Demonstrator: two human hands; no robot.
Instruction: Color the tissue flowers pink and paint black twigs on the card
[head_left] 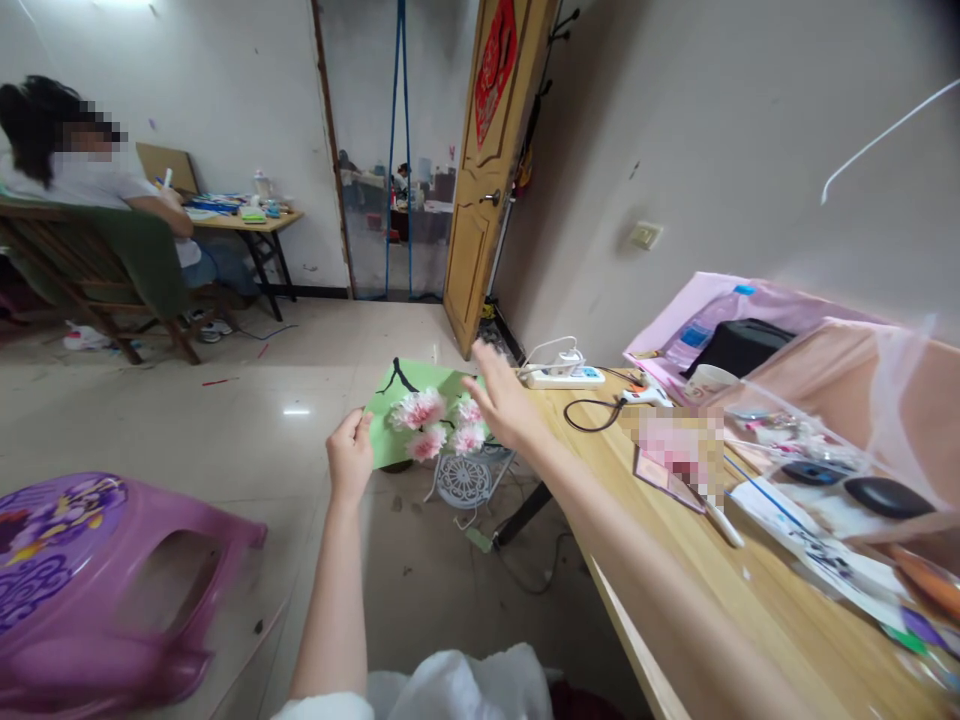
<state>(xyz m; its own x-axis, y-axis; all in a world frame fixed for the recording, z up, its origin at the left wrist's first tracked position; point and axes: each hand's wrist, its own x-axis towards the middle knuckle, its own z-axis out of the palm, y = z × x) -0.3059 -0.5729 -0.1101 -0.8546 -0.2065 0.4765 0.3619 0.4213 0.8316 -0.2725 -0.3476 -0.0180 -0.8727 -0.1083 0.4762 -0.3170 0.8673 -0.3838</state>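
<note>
green rectangular card (pixel 384 440), thin and paper-like, was held up in mid-air, above the glossy pale tiled floor (pixel 292 360), which was the largest thing around it. next in size came the light-brown wooden surface (pixel 679 525); the card was just beside its edge, not over it. the purple plastic stool (pixel 97 600) with a printed seat stood well apart from the card. the left grip (pixel 350 452) was pinched round one side of the card, thumb in front. if that pinch alone bore it, a slackened thumb could have let the card droop or fall to the floor. the right grip (pixel 504 400) was blurred, fingers spread, with nothing visibly held; whether it touched the card could not be told. a backward sweep of it might have caught the white power strip (pixel 566 378) or the white glue-gun-like tool (pixel 646 397). smallest were the fluffy pink-and-white flowers (pixel 418 409) on the card, which a careless brush of those fingers could have crushed or loosened.
</note>
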